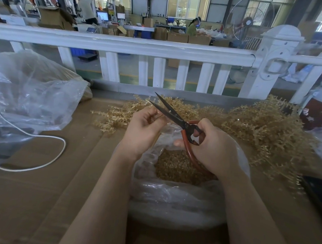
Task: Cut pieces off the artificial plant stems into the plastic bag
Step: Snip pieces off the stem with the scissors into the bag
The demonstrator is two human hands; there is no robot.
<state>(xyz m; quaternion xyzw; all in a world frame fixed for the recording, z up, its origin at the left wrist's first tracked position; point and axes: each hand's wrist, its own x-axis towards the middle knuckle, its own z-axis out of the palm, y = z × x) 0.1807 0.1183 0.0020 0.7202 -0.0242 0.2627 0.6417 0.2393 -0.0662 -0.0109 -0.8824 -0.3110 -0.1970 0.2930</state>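
My right hand [213, 149] grips the red handles of black-bladed scissors [170, 114], whose blades stand apart and point up to the left. My left hand [144, 129] pinches a thin tan stem [159, 116] right beside the lower blade. Both hands hover over a clear plastic bag [172, 197] that holds many small tan cut pieces [175, 168]. A big heap of tan artificial plant stems [262, 129] lies on the table behind and to the right of the bag.
The table is covered with brown cardboard [44, 200]. A large crumpled plastic bag [29, 91] sits at the left, with a white cable [46, 138] looping in front of it. A white railing [158, 67] runs along the far edge. A dark object [316, 193] lies at the right edge.
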